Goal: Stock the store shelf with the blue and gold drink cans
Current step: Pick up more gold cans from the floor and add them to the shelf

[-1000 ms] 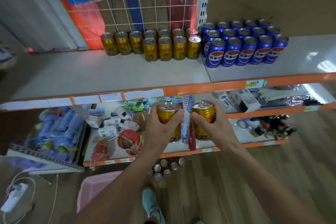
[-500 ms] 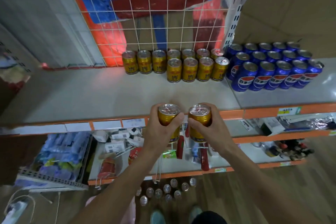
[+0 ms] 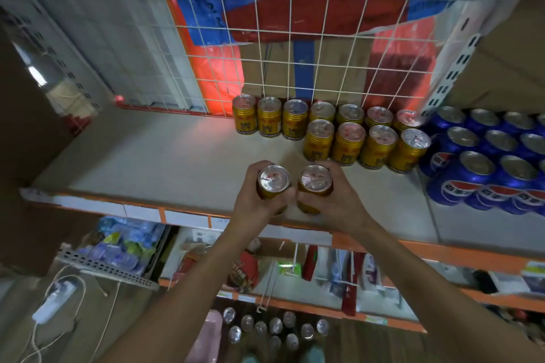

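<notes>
While gripped upright above the grey shelf [image 3: 165,156]: gold drink cans [image 3: 272,183] [image 3: 315,186] in left hand [image 3: 259,200] and right hand [image 3: 339,203], labels hidden; blue cans [image 3: 463,183] cropped, script unreadable.

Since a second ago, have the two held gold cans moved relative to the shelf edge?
Yes. The held gold cans went from below the orange shelf edge to above it, over the shelf surface, toward the gold rows.

Gold cans [image 3: 348,138] with silver tops, blue cans [image 3: 472,177] with red-white logos, orange-edged grey shelf [image 3: 177,162].
</notes>
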Action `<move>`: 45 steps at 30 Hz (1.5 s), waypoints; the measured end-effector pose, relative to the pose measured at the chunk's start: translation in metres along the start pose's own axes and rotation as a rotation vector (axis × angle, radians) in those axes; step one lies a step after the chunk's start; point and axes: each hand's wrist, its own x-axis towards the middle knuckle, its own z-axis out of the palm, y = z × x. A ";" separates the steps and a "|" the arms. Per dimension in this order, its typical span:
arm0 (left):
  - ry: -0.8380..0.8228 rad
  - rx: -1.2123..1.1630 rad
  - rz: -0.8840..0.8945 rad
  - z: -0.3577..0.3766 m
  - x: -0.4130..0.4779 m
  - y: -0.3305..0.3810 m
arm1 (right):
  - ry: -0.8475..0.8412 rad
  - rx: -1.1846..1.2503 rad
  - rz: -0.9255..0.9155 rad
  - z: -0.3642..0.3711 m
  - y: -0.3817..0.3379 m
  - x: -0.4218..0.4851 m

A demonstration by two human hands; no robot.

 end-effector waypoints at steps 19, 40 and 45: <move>-0.336 0.312 0.177 -0.043 0.035 -0.032 | -0.097 -0.676 -0.379 -0.027 0.005 0.011; -0.381 0.568 0.326 -0.055 0.045 -0.036 | 0.074 -0.864 -0.407 0.005 0.000 -0.002; -0.304 0.602 0.348 -0.052 0.044 -0.038 | 0.158 -0.848 -0.362 0.015 -0.002 0.003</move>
